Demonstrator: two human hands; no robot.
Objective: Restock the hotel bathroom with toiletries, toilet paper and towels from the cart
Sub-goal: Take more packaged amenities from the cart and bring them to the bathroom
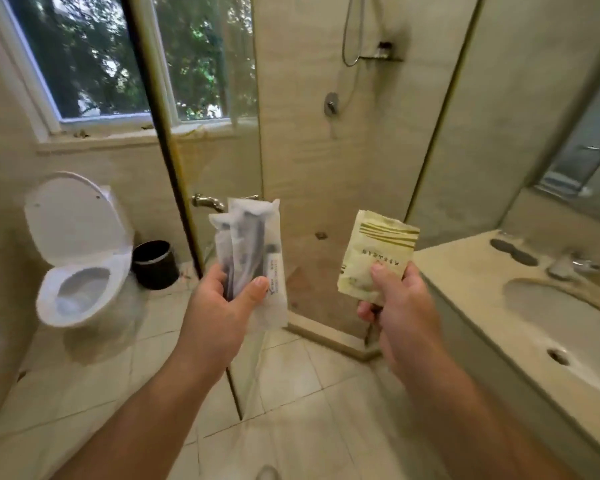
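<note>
My left hand (224, 299) is shut on a bundle of frosted plastic toiletry packets (253, 244) with dark toothbrushes and a small tube inside, held upright in front of me. My right hand (395, 299) grips a cream sachet (376, 254) with olive stripes and printed text, pinched at its lower edge between thumb and fingers. Both are raised over the tiled floor, left of the vanity counter (465, 271).
A sink (568, 323) with a tap (572, 266) is set in the counter at right, under a mirror (589, 161). The glass shower enclosure (326, 150) stands ahead, its open door edge (174, 168) between me and the toilet (77, 251). A black bin (153, 265) sits by the toilet.
</note>
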